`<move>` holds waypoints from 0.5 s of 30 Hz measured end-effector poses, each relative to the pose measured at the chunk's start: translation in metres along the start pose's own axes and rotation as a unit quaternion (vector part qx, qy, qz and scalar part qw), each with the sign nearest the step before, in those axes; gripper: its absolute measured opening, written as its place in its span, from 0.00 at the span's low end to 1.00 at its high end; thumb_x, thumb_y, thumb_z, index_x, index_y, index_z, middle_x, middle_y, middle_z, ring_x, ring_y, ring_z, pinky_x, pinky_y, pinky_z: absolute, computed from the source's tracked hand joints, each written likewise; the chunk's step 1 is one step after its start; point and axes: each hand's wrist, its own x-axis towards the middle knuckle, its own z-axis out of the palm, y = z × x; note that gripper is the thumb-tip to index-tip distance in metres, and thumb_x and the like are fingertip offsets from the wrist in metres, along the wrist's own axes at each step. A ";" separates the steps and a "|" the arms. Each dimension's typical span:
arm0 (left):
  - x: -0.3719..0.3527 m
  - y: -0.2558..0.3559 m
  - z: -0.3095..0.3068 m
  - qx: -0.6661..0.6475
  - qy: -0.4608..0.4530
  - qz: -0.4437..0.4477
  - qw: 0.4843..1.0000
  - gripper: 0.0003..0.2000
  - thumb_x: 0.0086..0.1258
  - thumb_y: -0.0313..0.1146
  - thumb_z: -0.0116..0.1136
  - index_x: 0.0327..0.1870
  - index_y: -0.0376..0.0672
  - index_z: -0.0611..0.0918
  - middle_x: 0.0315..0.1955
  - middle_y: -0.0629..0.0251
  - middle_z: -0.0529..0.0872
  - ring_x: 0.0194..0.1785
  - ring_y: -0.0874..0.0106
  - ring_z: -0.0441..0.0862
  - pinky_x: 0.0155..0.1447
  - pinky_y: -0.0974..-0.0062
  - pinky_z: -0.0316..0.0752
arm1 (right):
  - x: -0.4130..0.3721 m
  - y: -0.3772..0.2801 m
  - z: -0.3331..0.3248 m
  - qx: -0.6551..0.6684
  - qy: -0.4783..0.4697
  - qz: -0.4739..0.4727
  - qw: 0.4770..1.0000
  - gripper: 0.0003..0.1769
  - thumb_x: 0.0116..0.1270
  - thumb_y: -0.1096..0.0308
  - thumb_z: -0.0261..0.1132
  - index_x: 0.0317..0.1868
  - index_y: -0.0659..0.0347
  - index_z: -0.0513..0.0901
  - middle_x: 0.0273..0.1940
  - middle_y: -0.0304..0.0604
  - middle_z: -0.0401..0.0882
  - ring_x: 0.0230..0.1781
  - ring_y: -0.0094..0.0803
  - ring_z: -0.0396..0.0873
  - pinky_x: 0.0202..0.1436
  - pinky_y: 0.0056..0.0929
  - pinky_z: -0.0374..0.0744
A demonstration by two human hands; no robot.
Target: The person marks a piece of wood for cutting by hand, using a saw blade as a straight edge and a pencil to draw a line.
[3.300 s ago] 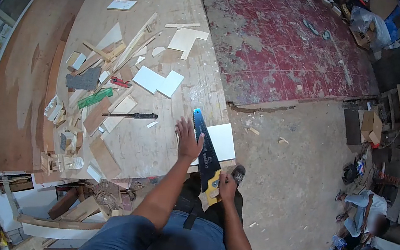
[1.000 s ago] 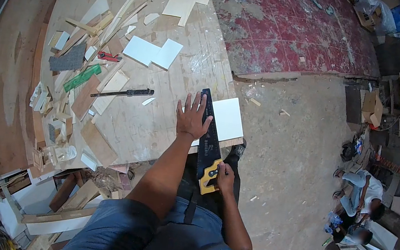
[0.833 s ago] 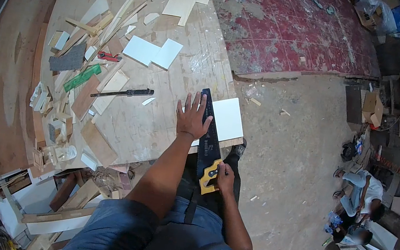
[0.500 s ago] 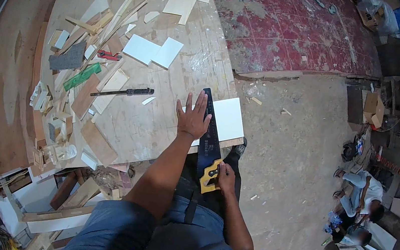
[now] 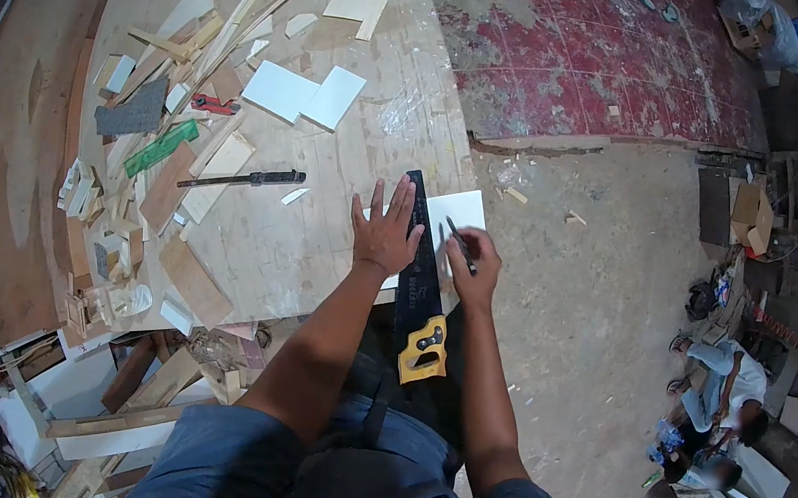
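A handsaw with a dark blade [image 5: 423,267] and a yellow handle [image 5: 424,353] lies flat across a white board [image 5: 465,207] at the table edge. Its handle sticks out past the edge, toward my body. My left hand [image 5: 383,239] rests flat with fingers spread, its fingertips and thumb at the blade's left side. To the right of the blade, my right hand [image 5: 479,272] grips a slim dark pen [image 5: 460,243] over the white board, the tip pointing away from me.
Wood scraps, a red-handled tool [image 5: 214,105] and a black bar-shaped tool [image 5: 245,178] lie on the table's left side. Two joined-looking white pieces [image 5: 303,95] sit farther back. Two people [image 5: 738,394] sit low at the far right.
My right hand has left the saw handle and moved forward over the white board with the pen. My left hand and the saw have stayed nearly in place.
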 end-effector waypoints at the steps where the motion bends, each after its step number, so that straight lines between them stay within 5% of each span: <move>1: 0.002 0.001 0.000 -0.002 0.000 -0.001 1.000 0.37 0.74 0.54 0.45 0.81 0.51 0.54 0.82 0.74 0.46 0.82 0.56 0.44 0.77 0.35 0.38 | 0.014 0.004 0.010 0.013 -0.003 -0.008 1.000 0.10 0.64 0.73 0.70 0.44 0.67 0.81 0.35 0.38 0.84 0.35 0.20 0.80 0.41 0.22 0.78; 15: 0.001 0.000 -0.002 -0.003 0.002 0.006 1.000 0.37 0.73 0.53 0.48 0.80 0.49 0.56 0.82 0.71 0.47 0.82 0.55 0.45 0.77 0.34 0.40 | 0.041 0.014 0.030 -0.016 -0.044 -0.001 0.999 0.08 0.62 0.71 0.70 0.37 0.67 0.82 0.26 0.36 0.81 0.29 0.16 0.74 0.33 0.21 0.74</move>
